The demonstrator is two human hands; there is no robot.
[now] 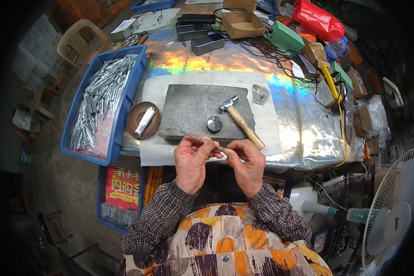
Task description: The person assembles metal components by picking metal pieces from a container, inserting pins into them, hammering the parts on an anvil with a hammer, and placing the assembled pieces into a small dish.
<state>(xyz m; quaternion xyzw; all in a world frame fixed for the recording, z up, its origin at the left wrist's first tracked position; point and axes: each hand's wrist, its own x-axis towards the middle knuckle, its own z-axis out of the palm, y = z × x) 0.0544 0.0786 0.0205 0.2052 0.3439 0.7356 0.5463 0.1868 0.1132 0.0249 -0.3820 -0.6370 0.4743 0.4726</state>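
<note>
Just off the near edge of a grey stone block [186, 108], my left hand [191, 163] pinches a thin silvery metal strip [194, 136]. My right hand [248, 165] has its thumb and fingers closed on the strip's other end, so it spans both hands at a slant. On the block lie a ball-peen hammer [241, 123] with a wooden handle and a round black metal piece [214, 124]. To the left, a brown round bowl [132, 125] holds a small bundle of bright strips [146, 120]. My fingers partly cover the held strip.
A blue tray [132, 89] heaped with metal strips [101, 94] stands at the left. White paper [267, 124] lies under the block, with a small clear plastic bag [261, 94] on it. Cables, boxes and a green case [284, 37] crowd the far right. A fan [393, 221] stands lower right.
</note>
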